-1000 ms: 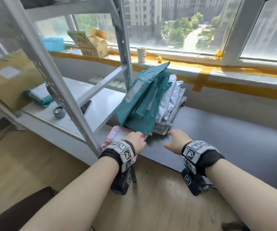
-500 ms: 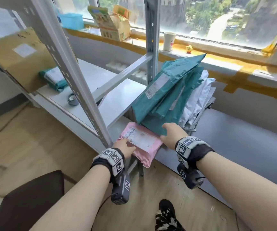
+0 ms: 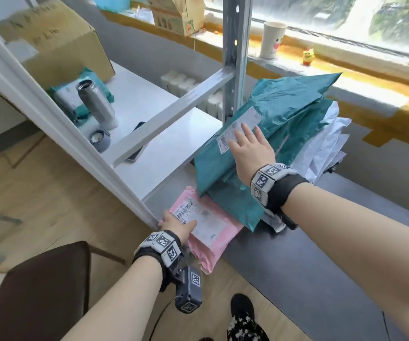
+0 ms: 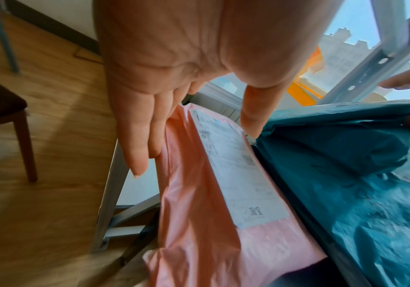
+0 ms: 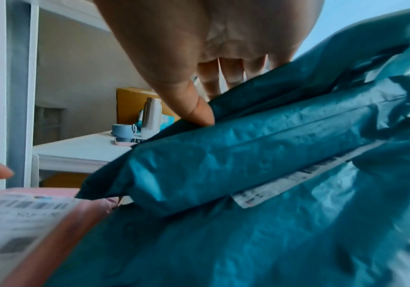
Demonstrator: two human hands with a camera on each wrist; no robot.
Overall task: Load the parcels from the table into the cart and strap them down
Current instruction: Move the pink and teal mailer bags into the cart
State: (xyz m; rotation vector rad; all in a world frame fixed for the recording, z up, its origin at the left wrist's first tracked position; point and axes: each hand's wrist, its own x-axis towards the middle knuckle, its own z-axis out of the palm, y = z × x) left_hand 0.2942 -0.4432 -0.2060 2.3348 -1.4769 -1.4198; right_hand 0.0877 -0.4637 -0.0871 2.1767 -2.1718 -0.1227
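Note:
A pink parcel (image 3: 210, 232) with a white label lies at the dark table's (image 3: 321, 242) near corner, its front end hanging over the edge. My left hand (image 3: 177, 223) holds its left edge, thumb on the label and fingers along the underside. Its far end is tucked under a leaning pile of teal parcels (image 3: 284, 112). My right hand (image 3: 245, 143) lies flat on the top teal parcel's label with its fingers straight. White and grey parcels (image 3: 326, 148) lean behind the teal ones. In the left wrist view the pink parcel (image 4: 199, 213) sits between thumb and fingers. No cart is in view.
A grey metal rack post (image 3: 58, 119) stands just left of the pink parcel. Its white shelf (image 3: 149, 114) holds a steel flask (image 3: 95, 102), a tape roll (image 3: 99, 139) and a cardboard box (image 3: 58, 40). A brown chair (image 3: 38, 291) stands at the lower left.
My left hand has drawn the pink parcel out from under the pile toward the table's edge. My right hand has gone from the pile's foot up onto the top teal parcel.

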